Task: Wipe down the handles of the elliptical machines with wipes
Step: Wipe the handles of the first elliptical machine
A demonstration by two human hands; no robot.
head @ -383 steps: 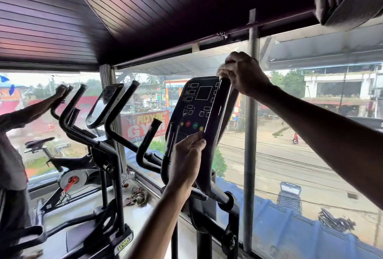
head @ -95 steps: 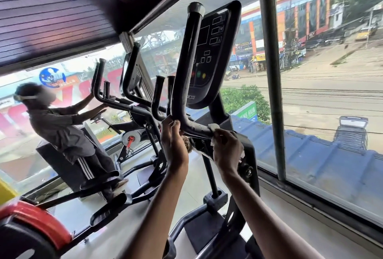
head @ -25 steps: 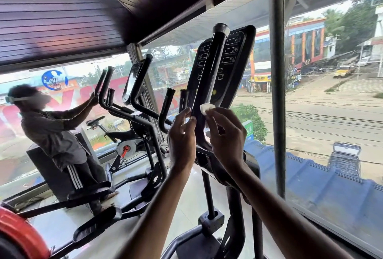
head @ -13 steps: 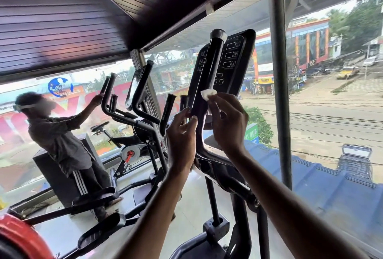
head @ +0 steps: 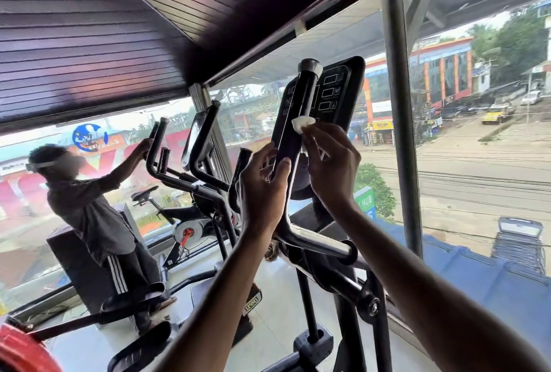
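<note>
R hand (head: 331, 163): pinches wipe (head: 302, 123) on handle (head: 306, 88), ctr frame.
L hand (head: 262, 184): grips handle below.
Sign (head: 364, 201): "HUB", rest hidden.
Console (head: 343, 88): icons illegible.

1. The wipe (head: 303, 123) is white.
2. The handle (head: 304, 94) is black with a grey end cap.
3. The console (head: 343, 103) is black with pale outlined boxes.
4. The trousers (head: 119, 277) at the left are dark with white side stripes.
5. The ribbed roof (head: 477, 288) at the right is blue.
6. The disc (head: 18, 350) at the near left is red.
</note>
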